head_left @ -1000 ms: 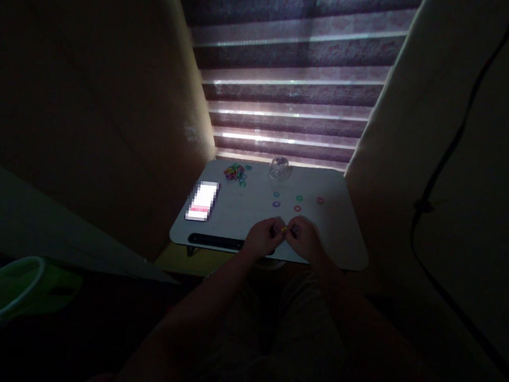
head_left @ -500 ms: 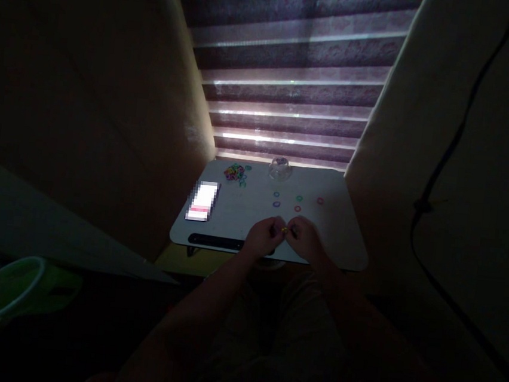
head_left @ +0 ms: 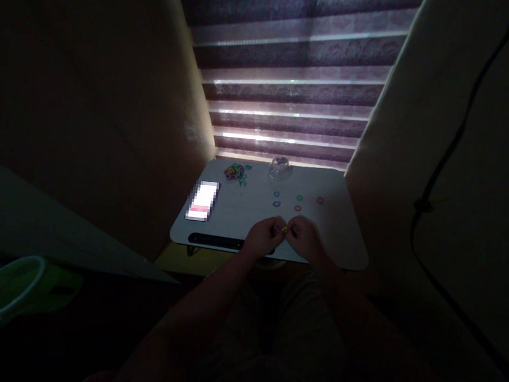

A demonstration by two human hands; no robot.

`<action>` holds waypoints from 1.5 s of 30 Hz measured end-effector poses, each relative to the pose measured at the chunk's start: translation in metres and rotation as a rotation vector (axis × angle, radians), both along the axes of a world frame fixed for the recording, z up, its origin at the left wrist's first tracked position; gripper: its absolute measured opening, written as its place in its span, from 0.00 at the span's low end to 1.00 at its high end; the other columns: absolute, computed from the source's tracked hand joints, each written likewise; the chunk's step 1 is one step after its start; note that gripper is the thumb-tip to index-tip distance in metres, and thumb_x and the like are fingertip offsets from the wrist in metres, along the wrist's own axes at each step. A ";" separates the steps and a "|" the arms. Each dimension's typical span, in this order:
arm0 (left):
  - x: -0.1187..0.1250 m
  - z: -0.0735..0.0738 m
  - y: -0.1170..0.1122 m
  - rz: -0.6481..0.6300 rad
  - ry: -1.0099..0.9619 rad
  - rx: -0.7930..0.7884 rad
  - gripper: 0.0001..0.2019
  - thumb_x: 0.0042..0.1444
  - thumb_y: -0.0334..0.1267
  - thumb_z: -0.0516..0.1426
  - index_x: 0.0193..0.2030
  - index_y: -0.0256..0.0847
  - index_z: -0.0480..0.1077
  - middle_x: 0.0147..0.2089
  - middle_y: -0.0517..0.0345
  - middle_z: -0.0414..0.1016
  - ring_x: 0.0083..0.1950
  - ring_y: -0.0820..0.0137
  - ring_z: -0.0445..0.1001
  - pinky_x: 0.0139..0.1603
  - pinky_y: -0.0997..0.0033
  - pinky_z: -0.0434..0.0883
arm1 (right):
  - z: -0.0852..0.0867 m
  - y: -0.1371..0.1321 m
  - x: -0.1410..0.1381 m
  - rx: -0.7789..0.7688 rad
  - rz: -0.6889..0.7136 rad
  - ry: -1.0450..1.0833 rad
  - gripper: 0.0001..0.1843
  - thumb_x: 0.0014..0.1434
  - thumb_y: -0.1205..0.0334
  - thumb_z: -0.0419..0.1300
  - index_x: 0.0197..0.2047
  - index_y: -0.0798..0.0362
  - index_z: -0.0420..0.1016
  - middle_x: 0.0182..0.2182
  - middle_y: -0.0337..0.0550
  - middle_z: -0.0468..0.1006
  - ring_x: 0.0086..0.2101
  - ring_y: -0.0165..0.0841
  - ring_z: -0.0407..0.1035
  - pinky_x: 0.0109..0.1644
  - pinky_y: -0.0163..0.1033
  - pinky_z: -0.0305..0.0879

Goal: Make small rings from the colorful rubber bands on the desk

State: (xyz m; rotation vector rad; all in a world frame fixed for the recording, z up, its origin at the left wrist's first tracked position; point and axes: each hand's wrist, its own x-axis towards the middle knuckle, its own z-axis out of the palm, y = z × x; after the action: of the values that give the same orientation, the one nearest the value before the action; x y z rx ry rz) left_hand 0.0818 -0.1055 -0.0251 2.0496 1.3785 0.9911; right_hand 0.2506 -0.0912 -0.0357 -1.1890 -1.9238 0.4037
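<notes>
Near the front edge of the white table [head_left: 252, 212], my left hand [head_left: 262, 237] and my right hand [head_left: 304, 239] meet with fingertips pinched. Between them is a small yellow elastic band [head_left: 285, 230], which both hands grip; its exact shape is hard to make out in the dim light. Just beyond my hands lie several loose ring-shaped bands: a blue band [head_left: 276, 194], a purple band [head_left: 276, 204], a green band [head_left: 299, 198], a red band [head_left: 298, 208] and a pinkish-red band [head_left: 320, 200]. A multicoloured pile of bands [head_left: 234, 172] rests at the back left.
A clear, dome-like container [head_left: 280, 169] stands at the table's back edge. On the left lies a phone [head_left: 202, 201] with a bright, blurred screen. A black strip [head_left: 215, 242] runs along the front edge. A green basket [head_left: 24, 292] is at lower left; a striped blind [head_left: 291, 92] hangs behind.
</notes>
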 end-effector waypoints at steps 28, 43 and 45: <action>0.000 -0.002 0.001 -0.022 -0.033 0.037 0.06 0.56 0.38 0.59 0.39 0.39 0.73 0.33 0.60 0.75 0.32 0.73 0.70 0.35 0.75 0.66 | -0.001 -0.001 -0.001 0.012 -0.018 0.006 0.03 0.50 0.67 0.58 0.27 0.51 0.66 0.24 0.38 0.70 0.27 0.31 0.63 0.31 0.35 0.57; 0.001 -0.001 0.001 0.016 0.008 0.005 0.07 0.56 0.41 0.59 0.34 0.39 0.71 0.30 0.60 0.73 0.29 0.74 0.67 0.32 0.75 0.63 | -0.001 0.000 0.000 0.015 -0.018 -0.013 0.03 0.50 0.66 0.58 0.27 0.51 0.66 0.24 0.38 0.69 0.27 0.31 0.63 0.31 0.36 0.56; 0.001 -0.001 0.000 0.020 0.022 0.014 0.08 0.56 0.41 0.59 0.34 0.39 0.71 0.30 0.60 0.73 0.30 0.73 0.67 0.32 0.75 0.63 | -0.002 0.000 0.000 0.023 -0.015 -0.009 0.03 0.50 0.66 0.58 0.27 0.51 0.66 0.24 0.38 0.69 0.28 0.31 0.63 0.32 0.36 0.56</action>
State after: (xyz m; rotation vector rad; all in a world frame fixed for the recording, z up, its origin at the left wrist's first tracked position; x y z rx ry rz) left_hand 0.0824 -0.1050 -0.0264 2.0669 1.4095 0.9921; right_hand 0.2506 -0.0912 -0.0376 -1.1919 -1.9216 0.3683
